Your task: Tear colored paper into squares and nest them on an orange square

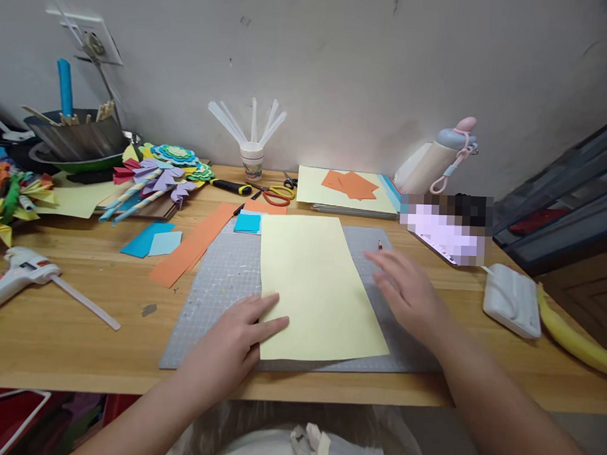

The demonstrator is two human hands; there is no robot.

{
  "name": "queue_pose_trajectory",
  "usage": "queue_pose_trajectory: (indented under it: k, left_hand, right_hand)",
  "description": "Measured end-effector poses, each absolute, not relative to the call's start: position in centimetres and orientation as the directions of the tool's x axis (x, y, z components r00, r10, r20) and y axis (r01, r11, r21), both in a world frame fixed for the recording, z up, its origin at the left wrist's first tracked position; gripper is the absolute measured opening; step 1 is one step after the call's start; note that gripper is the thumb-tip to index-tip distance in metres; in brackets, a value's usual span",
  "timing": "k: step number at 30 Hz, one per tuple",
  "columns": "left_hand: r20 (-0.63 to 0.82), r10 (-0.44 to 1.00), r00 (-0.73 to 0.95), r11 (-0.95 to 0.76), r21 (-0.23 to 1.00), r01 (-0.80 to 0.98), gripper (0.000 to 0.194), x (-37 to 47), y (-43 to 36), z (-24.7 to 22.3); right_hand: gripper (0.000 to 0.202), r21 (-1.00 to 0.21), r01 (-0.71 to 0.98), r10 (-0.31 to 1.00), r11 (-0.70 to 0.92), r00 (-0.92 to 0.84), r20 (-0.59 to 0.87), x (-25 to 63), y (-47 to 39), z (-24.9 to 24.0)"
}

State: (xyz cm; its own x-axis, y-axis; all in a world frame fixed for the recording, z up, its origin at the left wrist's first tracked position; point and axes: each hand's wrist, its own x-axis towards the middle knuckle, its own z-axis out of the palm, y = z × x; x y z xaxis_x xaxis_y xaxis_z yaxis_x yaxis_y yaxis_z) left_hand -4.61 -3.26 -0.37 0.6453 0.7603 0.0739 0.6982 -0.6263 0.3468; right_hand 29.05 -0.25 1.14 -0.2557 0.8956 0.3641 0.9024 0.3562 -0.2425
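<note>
Head view: the yellow sheet point(314, 287) is laid over the grey mat point(216, 284), touched by the spread fingers of the left hand point(237, 331); the open right hand point(411, 294) is held apart. The glue gun point(28, 269) is cut off. What seems a phone point(445, 238) is pixelated. White sticks point(254, 119) are held in the paper cup point(252, 162), wooden ones in the pot point(77, 136).

Our single head-worn view

We look forward and down from above the near edge of the desk point(130, 351).
</note>
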Motion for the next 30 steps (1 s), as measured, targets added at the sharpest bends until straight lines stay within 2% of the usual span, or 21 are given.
queue_pose_trajectory:
  k: [1,3,6,8,9,12,14,16,20,24,30]
  left_hand:
    - [0.051,0.764,0.643,-0.617,0.349,0.705,0.073,-4.6,-3.5,-0.3]
    - [0.023,0.775,0.631,-0.595,0.362,0.718,0.072,-4.5,-4.1,0.0]
    - [0.015,0.792,0.610,-0.553,0.440,0.707,0.054,-4.1,-5.1,0.6]
    - [0.007,0.807,0.591,-0.501,0.539,0.677,0.039,-3.6,-5.5,1.3]
    - [-0.011,0.818,0.576,-0.458,0.594,0.661,0.035,-3.4,-5.5,1.8]
    - [-0.131,0.857,0.499,-0.279,0.696,0.662,0.038,-3.0,-4.0,3.0]
    - [-0.187,0.882,0.433,-0.201,0.681,0.704,0.044,-3.1,-1.8,3.6]
    - [-0.203,0.900,0.387,-0.161,0.670,0.725,0.043,-3.4,0.9,3.9]
    - [-0.207,0.913,0.351,-0.140,0.651,0.746,0.033,-4.0,5.7,3.2]
    - [-0.203,0.908,0.367,-0.167,0.627,0.761,0.028,-4.4,7.5,1.8]
    - [-0.143,0.902,0.406,-0.230,0.637,0.735,0.025,-4.6,6.9,1.0]
  right_hand:
    - [0.044,-0.286,0.845,0.864,0.452,-0.335,0.375,27.9,-2.4,1.6]
    - [0.058,-0.278,0.759,0.781,0.589,-0.446,0.437,25.7,-6.9,1.8]
    - [0.072,-0.139,0.721,0.643,0.679,-0.493,0.586,23.5,-11.5,0.2]
    - [0.071,-0.057,0.640,0.558,0.767,-0.620,0.551,22.6,-12.1,-0.9]
    - [0.071,-0.049,0.639,0.587,0.767,-0.670,0.454,22.2,-11.8,-1.3]
    - [0.065,-0.034,0.702,0.679,0.712,-0.675,0.289,21.2,-9.0,-1.1]
    - [0.059,-0.027,0.730,0.715,0.683,-0.661,0.228,20.6,-6.7,-0.5]
    - [0.055,-0.043,0.745,0.739,0.666,-0.650,0.177,20.2,-4.5,0.1]
    - [0.048,-0.060,0.744,0.743,0.666,-0.655,0.134,19.4,-1.2,0.5]
    - [0.044,-0.027,0.772,0.761,0.635,-0.618,0.198,18.3,-0.3,0.2]
    - [0.041,-0.090,0.618,0.624,0.781,-0.764,0.166,17.0,-1.8,-0.2]
